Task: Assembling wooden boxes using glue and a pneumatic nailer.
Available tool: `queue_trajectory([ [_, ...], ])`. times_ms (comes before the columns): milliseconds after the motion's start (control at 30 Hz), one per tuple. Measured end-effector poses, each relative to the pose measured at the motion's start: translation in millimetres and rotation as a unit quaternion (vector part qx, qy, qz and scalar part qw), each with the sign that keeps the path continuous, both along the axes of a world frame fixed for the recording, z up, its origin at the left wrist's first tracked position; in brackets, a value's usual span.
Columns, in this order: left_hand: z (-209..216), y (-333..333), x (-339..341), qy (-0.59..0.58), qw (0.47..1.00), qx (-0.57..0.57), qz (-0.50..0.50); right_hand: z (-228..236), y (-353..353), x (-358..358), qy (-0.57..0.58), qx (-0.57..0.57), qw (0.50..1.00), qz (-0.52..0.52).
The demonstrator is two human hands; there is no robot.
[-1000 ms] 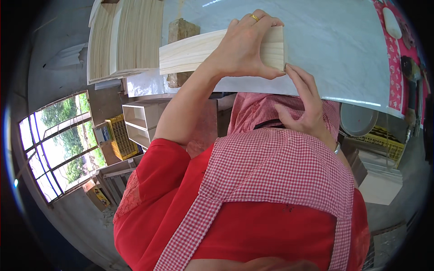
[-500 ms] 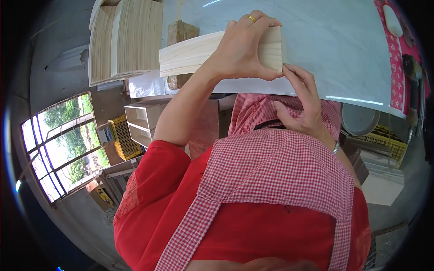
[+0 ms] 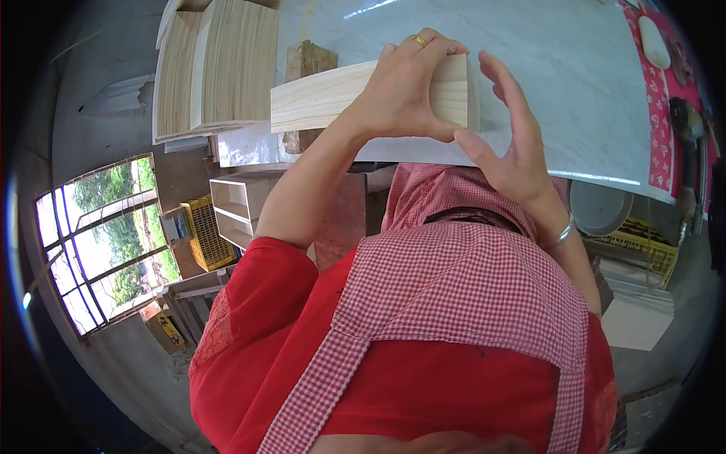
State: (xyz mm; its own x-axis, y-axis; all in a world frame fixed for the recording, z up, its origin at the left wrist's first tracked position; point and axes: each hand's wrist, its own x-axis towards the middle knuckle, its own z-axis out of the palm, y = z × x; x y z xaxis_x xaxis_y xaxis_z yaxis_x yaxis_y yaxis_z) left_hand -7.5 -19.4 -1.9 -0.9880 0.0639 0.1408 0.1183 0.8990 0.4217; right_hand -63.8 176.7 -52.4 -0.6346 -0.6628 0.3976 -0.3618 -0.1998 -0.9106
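Note:
A pale wooden board (image 3: 318, 98) lies crosswise on the light marbled table in front of me, its left part over a rough brown block (image 3: 311, 59). My left hand (image 3: 401, 91), with a ring on one finger, spans the board near its right end, fingers on the far edge and thumb on the near edge. Just off the right end is my right hand (image 3: 518, 147), open, with its fingers raised and apart. Its thumb tip is at the board's near right corner; whether it touches I cannot tell. The board's underside is hidden.
Stacked thin wooden boards (image 3: 238, 68) stand at the table's far left. A pink patterned cloth (image 3: 662, 144) runs along the right edge, with a white oval object (image 3: 654, 41) on it. Below are yellow crates (image 3: 208, 231), a white shelf box (image 3: 233, 198) and a grey round basin (image 3: 600, 206).
My right hand has opened wider, its fingers lifting from the board's near right corner to beyond its right end. My left hand keeps its grip. The whole view has shifted slightly.

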Motion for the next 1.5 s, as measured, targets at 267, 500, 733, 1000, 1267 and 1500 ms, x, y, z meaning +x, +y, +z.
queue_trajectory([
  [267, 1, 3, 0, -0.009, 1.000, 0.015, 0.014, 7, 31, 16, -0.025, 0.018, 0.995, 0.091],
  [500, -2, 5, -5, 0.002, 1.000, 0.013, 0.010, 13, 53, 1, -0.059, 0.038, 0.982, 0.175],
  [733, 1, 3, -5, 0.012, 0.999, 0.040, 0.021, 7, 105, -51, -0.021, 0.236, 0.951, -0.198],
  [1000, 3, 3, 4, -0.025, 0.999, 0.018, 0.028, -29, 272, -178, 0.444, 0.474, 0.604, -0.463],
  [1267, -8, 4, -1, 0.019, 0.998, 0.032, 0.041, -40, 283, -215, 0.278, 0.544, 0.703, -0.364],
  [1500, -15, 7, 1, 0.020, 0.999, 0.012, 0.044, -10, 261, -250, 0.180, 0.620, 0.695, -0.316],
])
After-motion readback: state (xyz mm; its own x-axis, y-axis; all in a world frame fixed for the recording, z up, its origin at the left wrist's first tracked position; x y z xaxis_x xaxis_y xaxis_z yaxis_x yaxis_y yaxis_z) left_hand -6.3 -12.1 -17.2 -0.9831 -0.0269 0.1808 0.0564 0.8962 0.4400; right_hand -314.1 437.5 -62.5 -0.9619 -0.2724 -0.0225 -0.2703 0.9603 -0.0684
